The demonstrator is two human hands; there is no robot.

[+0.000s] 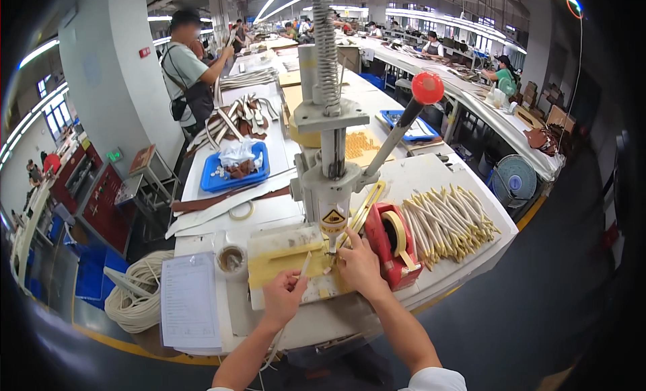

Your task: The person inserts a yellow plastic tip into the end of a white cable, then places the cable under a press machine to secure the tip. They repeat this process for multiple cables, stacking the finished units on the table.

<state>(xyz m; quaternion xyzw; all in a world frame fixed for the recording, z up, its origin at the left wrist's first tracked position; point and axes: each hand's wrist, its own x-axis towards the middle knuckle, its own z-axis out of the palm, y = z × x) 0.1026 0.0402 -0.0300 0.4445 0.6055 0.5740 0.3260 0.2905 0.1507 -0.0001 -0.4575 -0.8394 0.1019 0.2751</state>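
My left hand (pixel 282 295) pinches a white cord (pixel 306 263), whose short end sticks up past the fingertips. More white cord hangs below that wrist. Beside the tip of a hand press (pixel 330 182), my right hand (pixel 361 262) has its fingers curled in; whatever they hold is hidden. The press has a coil spring on top and a lever with a red knob (pixel 428 88). Under its tip lies a work board (pixel 269 268) partly covered in yellow tape. A red tape dispenser (pixel 402 275) with a yellowish roll stands just right of my right hand.
Many white cords with yellow ends (pixel 447 223) lie bundled at the right. Left are a paper sheet (pixel 190 303), a round tub (pixel 232 260), a cord coil (pixel 138 293) and a blue tray (pixel 235 179). Beyond, leather strips (pixel 235 119) lie near a standing person (pixel 188 68).
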